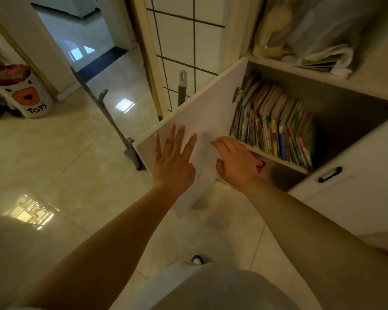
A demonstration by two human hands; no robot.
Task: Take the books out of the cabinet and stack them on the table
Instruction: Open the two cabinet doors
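Observation:
A white cabinet [367, 139] stands at the right with its left door [211, 108] swung wide. On the shelf inside, a row of thin colourful books [276, 124] leans to the left. My left hand [174, 159] lies flat on the door's inner face near its outer edge, fingers spread, holding nothing. My right hand [235, 164] is in front of the shelf's left end, palm down, fingers loosely spread, clear of the books. Something red [260, 166] shows just behind my right hand on the lower level.
A closed cabinet door with a black handle [329, 174] is to the right. Bags and papers [311, 39] sit on top of the cabinet. A dustpan handle [112, 117] and a mop handle [182, 88] lean behind the door. A toys bin [25, 95] stands far left on the tiled floor.

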